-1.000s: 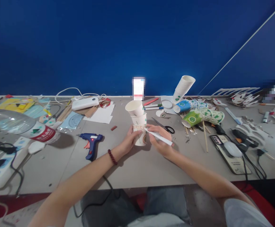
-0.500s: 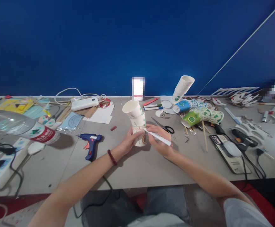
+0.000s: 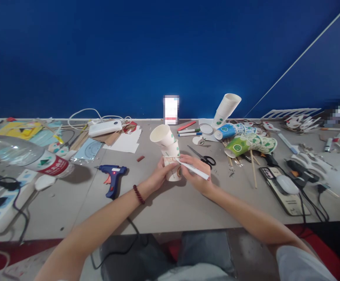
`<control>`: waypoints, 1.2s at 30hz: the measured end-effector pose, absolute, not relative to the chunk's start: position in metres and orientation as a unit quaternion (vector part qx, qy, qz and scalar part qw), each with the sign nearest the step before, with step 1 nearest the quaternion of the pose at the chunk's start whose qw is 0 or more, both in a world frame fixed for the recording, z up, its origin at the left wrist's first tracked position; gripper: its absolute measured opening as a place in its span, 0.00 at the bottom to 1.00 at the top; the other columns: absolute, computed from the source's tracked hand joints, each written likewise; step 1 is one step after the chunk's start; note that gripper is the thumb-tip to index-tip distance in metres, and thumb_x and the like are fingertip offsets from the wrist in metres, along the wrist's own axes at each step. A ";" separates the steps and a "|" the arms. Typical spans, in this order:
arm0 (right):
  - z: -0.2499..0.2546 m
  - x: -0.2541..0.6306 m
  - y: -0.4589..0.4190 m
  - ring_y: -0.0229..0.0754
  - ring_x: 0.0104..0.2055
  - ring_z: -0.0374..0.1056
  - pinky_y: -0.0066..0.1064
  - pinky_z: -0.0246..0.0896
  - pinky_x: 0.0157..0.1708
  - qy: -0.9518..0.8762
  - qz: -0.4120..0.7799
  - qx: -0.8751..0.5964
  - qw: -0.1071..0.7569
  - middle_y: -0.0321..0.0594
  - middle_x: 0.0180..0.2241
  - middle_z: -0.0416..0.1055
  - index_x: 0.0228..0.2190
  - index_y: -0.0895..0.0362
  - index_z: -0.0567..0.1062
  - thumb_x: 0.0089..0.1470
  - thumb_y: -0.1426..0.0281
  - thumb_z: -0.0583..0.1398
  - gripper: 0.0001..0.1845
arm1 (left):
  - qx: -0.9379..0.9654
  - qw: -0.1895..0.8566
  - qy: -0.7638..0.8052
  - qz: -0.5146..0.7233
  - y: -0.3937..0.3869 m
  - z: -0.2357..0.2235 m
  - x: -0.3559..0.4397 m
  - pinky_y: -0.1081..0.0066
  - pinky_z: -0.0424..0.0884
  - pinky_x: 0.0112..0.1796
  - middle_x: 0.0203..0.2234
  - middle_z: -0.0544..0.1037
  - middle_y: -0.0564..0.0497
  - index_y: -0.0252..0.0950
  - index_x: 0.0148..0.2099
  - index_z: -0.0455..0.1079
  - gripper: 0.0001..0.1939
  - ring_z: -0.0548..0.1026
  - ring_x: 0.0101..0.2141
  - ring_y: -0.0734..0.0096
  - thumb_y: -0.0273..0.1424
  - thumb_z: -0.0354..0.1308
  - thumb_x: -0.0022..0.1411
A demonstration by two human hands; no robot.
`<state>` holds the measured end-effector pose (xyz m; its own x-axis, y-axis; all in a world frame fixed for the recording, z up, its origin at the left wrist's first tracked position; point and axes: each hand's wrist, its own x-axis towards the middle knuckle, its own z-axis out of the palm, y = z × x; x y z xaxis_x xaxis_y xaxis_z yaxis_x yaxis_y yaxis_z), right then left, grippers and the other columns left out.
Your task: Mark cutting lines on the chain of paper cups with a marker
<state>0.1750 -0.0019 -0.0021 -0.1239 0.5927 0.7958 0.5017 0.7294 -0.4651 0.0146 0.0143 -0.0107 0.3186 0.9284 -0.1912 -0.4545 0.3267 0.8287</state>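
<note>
Paper cups stand stacked in front of me on the table. A lower paper cup (image 3: pixel 174 175) with brown and orange swirls carries white paper cups (image 3: pixel 162 137) with green spots, the top one tilted left. My left hand (image 3: pixel 159 174) wraps round the left side of the lower cup near its upper edge. In my right hand (image 3: pixel 198 175) is a white marker pen (image 3: pixel 196 171), gripped like a writing tool. Its tip end meets the stack near the lower cup's upper edge; whether it touches the surface I cannot tell.
A blue glue gun (image 3: pixel 112 177) lies left of my hands and black scissors (image 3: pixel 207 159) lie to the right. Several markers (image 3: pixel 189 132), tilted stacked cups (image 3: pixel 228 107) and patterned cups (image 3: pixel 250 145) sit behind. A bottle (image 3: pixel 35 156) lies far left; a phone (image 3: pixel 285 191) lies right.
The top of the cup stack has tilted or turned slightly to the left. My right hand and the marker pen have shifted a little left. My left hand keeps its hold.
</note>
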 end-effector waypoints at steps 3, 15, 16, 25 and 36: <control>-0.001 0.175 -0.002 0.45 0.45 0.79 0.37 0.77 0.46 -0.749 0.041 -0.368 0.550 0.39 0.38 0.81 0.41 0.53 0.76 0.55 0.77 0.61 0.12 | 0.344 0.736 0.349 0.468 0.014 -0.010 0.014 0.61 0.70 0.44 0.45 0.77 0.43 0.34 0.54 0.67 0.29 0.76 0.43 0.60 0.33 0.70 0.50; -0.002 0.174 -0.003 0.45 0.44 0.79 0.37 0.77 0.45 -0.744 0.040 -0.375 0.552 0.38 0.37 0.81 0.40 0.52 0.77 0.55 0.78 0.60 0.12 | 0.352 0.733 0.350 0.464 0.014 -0.008 0.015 0.61 0.70 0.42 0.43 0.78 0.43 0.35 0.55 0.66 0.31 0.76 0.41 0.61 0.34 0.70 0.49; -0.001 0.174 -0.003 0.45 0.44 0.79 0.37 0.78 0.45 -0.744 0.040 -0.373 0.552 0.38 0.37 0.81 0.40 0.52 0.77 0.55 0.77 0.60 0.12 | 0.354 0.733 0.349 0.464 0.014 -0.009 0.015 0.61 0.70 0.42 0.43 0.78 0.44 0.35 0.55 0.66 0.31 0.76 0.41 0.61 0.34 0.70 0.49; -0.001 0.173 -0.002 0.45 0.44 0.79 0.36 0.78 0.45 -0.743 0.041 -0.369 0.557 0.38 0.37 0.82 0.39 0.53 0.77 0.54 0.77 0.61 0.12 | 0.347 0.732 0.354 0.467 0.014 -0.011 0.014 0.61 0.70 0.43 0.43 0.77 0.43 0.34 0.53 0.67 0.29 0.76 0.42 0.61 0.33 0.70 0.49; 0.001 0.172 -0.004 0.45 0.43 0.79 0.36 0.78 0.44 -0.739 0.040 -0.379 0.555 0.38 0.35 0.82 0.37 0.53 0.77 0.55 0.76 0.60 0.09 | 0.342 0.738 0.346 0.467 0.014 -0.012 0.014 0.61 0.70 0.42 0.44 0.78 0.43 0.35 0.52 0.67 0.28 0.77 0.41 0.60 0.33 0.69 0.50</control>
